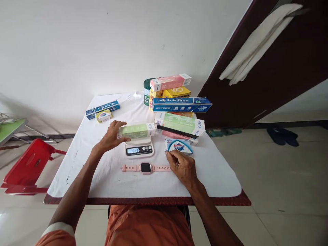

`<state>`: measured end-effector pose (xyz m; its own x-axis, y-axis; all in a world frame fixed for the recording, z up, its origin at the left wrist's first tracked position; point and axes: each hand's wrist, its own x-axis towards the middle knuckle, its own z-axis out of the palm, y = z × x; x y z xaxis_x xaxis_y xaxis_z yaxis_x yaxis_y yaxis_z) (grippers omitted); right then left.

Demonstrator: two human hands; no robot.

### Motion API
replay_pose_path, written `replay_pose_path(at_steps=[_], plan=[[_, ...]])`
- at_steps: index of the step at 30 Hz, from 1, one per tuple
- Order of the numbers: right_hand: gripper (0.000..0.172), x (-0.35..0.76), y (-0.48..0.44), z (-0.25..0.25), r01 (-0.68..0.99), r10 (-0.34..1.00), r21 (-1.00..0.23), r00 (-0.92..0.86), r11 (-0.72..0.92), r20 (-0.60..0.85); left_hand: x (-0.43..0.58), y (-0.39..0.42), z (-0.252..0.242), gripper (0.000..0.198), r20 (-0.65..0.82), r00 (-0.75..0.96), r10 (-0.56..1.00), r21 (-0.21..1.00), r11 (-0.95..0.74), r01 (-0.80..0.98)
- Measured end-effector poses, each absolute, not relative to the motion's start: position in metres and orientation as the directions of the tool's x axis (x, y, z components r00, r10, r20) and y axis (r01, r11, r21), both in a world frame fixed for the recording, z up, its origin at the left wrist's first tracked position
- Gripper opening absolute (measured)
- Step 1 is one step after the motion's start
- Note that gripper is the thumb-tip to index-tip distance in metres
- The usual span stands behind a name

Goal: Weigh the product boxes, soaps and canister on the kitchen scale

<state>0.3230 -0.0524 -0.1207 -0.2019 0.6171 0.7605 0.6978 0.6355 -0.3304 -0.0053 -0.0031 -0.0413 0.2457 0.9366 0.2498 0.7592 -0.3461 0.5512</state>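
Note:
My left hand (112, 135) curves around the left end of a light green box (135, 130), thumb in front and fingers behind. The box lies across a white kitchen scale (139, 150), whose lit display appears to show the digits 363; a decimal point is hard to make out. Close to the near left corner of a Safeguard soap box (179, 146), my right hand (182, 167) is closed, with its fingers curled in and nothing visible in them. A pink smartwatch (146, 167) lies stretched out before the scale, its right strap end reaching toward my right hand.
Behind the scale to the right stand stacked boxes, including a blue toothpaste box (182, 105), a pink box (170, 82), a larger green box (179, 123) and a dark green canister (147, 92). A yellow soap box (104, 116) sits back left. A red chair (29, 165) stands left.

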Motion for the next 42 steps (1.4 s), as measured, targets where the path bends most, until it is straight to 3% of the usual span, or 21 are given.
replay_pose_path(at_steps=[2, 5, 9, 13, 16, 19, 22, 25, 27, 30, 33, 37, 42], plan=[[0.031, 0.323, -0.053, -0.12, 0.695, 0.62, -0.338, -0.195, 0.634, 0.76, -0.01, -0.007, -0.043, 0.062, 0.303, 0.159, 0.939, 0.628, -0.323, 0.708], [0.03, 0.324, -0.054, -0.12, 0.7, 0.626, -0.356, -0.167, 0.619, 0.761, -0.017, -0.012, -0.052, 0.052, 0.403, -0.077, 0.912, 0.744, -0.277, 0.608], [0.029, 0.326, -0.055, -0.121, 0.716, 0.629, -0.357, -0.146, 0.599, 0.764, -0.023, -0.013, -0.066, 0.05, 0.487, -0.277, 0.828, 0.774, -0.263, 0.576], [0.03, 0.328, -0.054, -0.122, 0.73, 0.609, -0.324, -0.157, 0.602, 0.778, -0.02, -0.013, -0.069, 0.048, 0.557, -0.24, 0.795, 0.701, -0.296, 0.649], [0.029, 0.328, -0.054, -0.122, 0.728, 0.604, -0.312, -0.173, 0.611, 0.778, -0.006, -0.016, -0.064, 0.053, 0.587, -0.081, 0.805, 0.551, -0.324, 0.769], [0.028, 0.328, -0.054, -0.121, 0.722, 0.592, -0.3, -0.185, 0.623, 0.785, 0.017, -0.014, -0.055, 0.056, 0.508, 0.161, 0.846, 0.343, -0.371, 0.863], [0.026, 0.328, -0.054, -0.12, 0.72, 0.573, -0.287, -0.185, 0.632, 0.798, 0.033, -0.006, -0.046, 0.048, 0.316, 0.281, 0.906, 0.198, -0.353, 0.914], [0.026, 0.329, -0.054, -0.12, 0.726, 0.568, -0.28, -0.183, 0.628, 0.802, 0.032, 0.002, -0.038, 0.031, 0.172, 0.308, 0.936, 0.187, -0.338, 0.922], [0.026, 0.329, -0.053, -0.12, 0.725, 0.57, -0.281, -0.184, 0.629, 0.801, 0.019, 0.008, -0.03, 0.026, 0.175, 0.313, 0.933, 0.237, -0.348, 0.907], [0.024, 0.33, -0.052, -0.12, 0.716, 0.559, -0.268, -0.203, 0.645, 0.804, -0.021, 0.029, -0.014, 0.027, 0.283, 0.22, 0.933, 0.263, -0.296, 0.918], [0.021, 0.33, -0.05, -0.117, 0.718, 0.547, -0.248, -0.216, 0.65, 0.809, -0.072, 0.072, 0.003, 0.03, 0.369, 0.02, 0.929, 0.246, -0.119, 0.962], [0.02, 0.33, -0.047, -0.109, 0.759, 0.548, -0.226, -0.198, 0.61, 0.813, -0.126, 0.147, 0.011, 0.029, 0.251, -0.198, 0.948, 0.248, 0.134, 0.959], [0.024, 0.334, -0.043, -0.102, 0.796, 0.564, -0.207, -0.195, 0.569, 0.802, -0.156, 0.209, -0.007, 0.029, 0.094, -0.294, 0.951, 0.246, 0.264, 0.933]])
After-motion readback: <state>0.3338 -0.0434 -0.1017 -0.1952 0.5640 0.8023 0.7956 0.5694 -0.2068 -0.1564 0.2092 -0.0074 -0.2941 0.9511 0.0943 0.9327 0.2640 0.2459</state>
